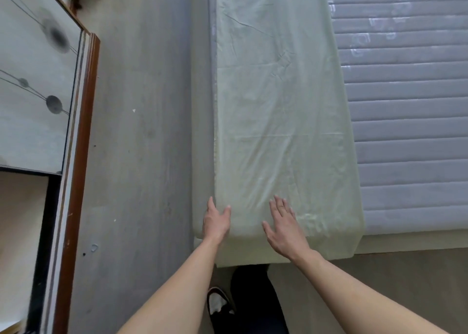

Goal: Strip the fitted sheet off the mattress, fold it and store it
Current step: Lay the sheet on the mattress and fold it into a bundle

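Pale green fitted sheet (pixel 278 111) lies off the mattress corners, folded into a long strip along the left edge of the grey quilted mattress (pixel 410 121), stretching away from both hands. Left hand (pixel 215 221) flat on the strip's near left edge, fingers straight, thumb spread. Right hand (pixel 285 228) just beside it, palm down on the sheet, fingers straight and slightly spread. Neither hand grips anything. Sheet end drapes over the mattress edge below the wrists. Grey floor (pixel 141 131) left of the left hand; wood-framed cabinet (pixel 83 131) further left. Black-and-white shoe (pixel 218 306) below the forearms.
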